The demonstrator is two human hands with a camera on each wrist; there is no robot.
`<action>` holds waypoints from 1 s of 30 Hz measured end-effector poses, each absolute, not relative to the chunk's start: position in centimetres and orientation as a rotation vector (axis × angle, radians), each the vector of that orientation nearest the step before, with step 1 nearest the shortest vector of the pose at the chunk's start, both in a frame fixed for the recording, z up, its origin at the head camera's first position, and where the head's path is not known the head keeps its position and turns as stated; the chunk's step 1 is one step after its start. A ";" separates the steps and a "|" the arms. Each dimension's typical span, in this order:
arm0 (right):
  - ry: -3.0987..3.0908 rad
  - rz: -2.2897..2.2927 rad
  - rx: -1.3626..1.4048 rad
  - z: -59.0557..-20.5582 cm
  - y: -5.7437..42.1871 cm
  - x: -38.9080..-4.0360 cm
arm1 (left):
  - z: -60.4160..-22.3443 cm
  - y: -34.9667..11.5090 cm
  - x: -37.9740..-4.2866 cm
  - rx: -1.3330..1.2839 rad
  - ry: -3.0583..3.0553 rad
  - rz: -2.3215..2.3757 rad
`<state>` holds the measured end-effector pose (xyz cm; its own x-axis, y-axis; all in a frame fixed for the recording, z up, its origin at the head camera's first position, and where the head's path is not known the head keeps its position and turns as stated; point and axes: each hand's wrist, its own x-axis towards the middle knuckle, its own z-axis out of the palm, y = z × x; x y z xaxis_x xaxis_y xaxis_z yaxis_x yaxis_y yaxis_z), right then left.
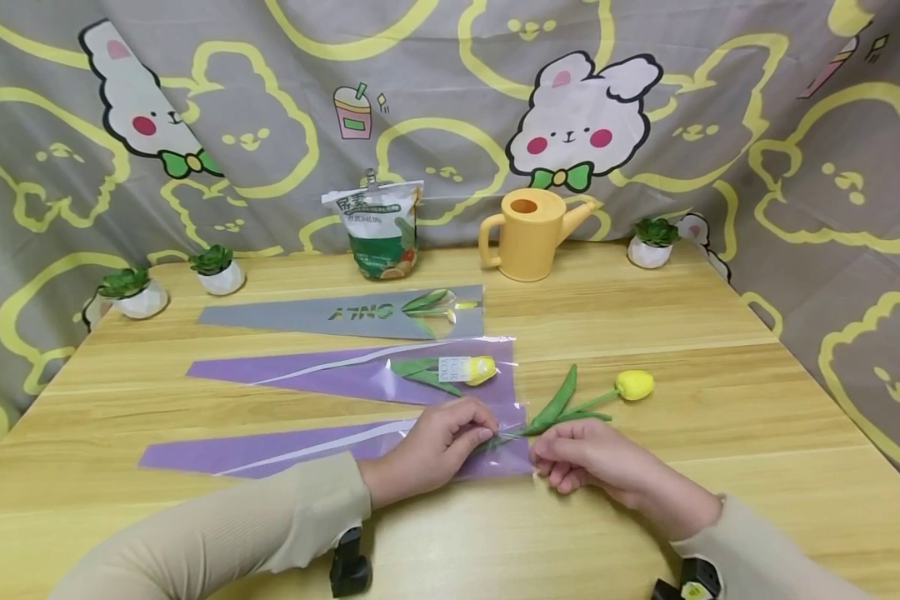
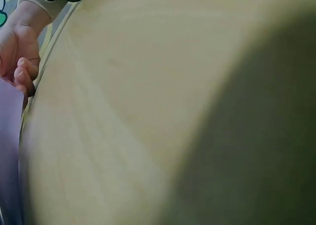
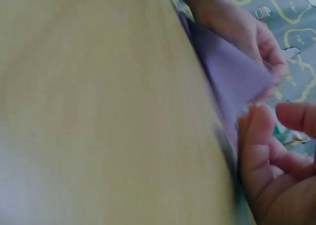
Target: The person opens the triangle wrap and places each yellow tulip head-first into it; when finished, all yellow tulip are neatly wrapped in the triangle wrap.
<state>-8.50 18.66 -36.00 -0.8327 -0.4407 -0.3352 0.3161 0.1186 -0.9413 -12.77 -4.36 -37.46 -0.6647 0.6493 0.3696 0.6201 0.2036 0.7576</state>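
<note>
A yellow artificial tulip (image 1: 634, 385) lies with its leaves outside and its lower stem within the mouth of the nearest purple flower sleeve (image 1: 300, 446). My left hand (image 1: 438, 442) pinches the clear film near that mouth with thumb and index finger, over the stem. At the right edge of the same sleeve, my right hand (image 1: 596, 458) holds the film's corner with curled fingers. The right wrist view shows the purple film (image 3: 227, 69) lifted between both hands; part of the right grip is hidden. In the left wrist view the right hand (image 2: 22, 52) shows beside the film.
Farther back lie another purple sleeve (image 1: 292, 373) with a yellow tulip and a grey sleeve (image 1: 292, 317) with a flower. Behind stand a fertilizer bag (image 1: 381, 233), a yellow watering can (image 1: 531, 237) and small potted succulents (image 1: 651, 246) on the wooden table (image 1: 720, 375).
</note>
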 end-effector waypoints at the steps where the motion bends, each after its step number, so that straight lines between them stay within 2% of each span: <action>1: 1.865 -1.743 -0.161 -35.8 18.9 -8.5 | -37.5 -4.4 -12.7 1.270 2.411 1.489; 6: 1.997 -1.701 -0.326 -34.0 20.7 -9.4 | -37.4 -4.6 -12.7 1.238 2.427 1.469; 11: 1.976 -1.851 -0.398 -32.4 23.6 -10.8 | -37.5 -4.8 -12.7 1.233 2.438 1.484; 18: 1.998 -1.951 -0.560 -32.9 27.8 -12.5 | -37.7 -4.7 -12.8 1.264 2.408 1.501; 25: 2.166 -1.989 -0.399 -33.9 30.8 -13.5 | -37.5 -4.9 -12.8 1.265 2.428 1.488; 30: 2.404 -1.609 -0.339 -34.4 32.0 -13.8 | -37.3 -5.1 -12.9 1.257 2.435 1.480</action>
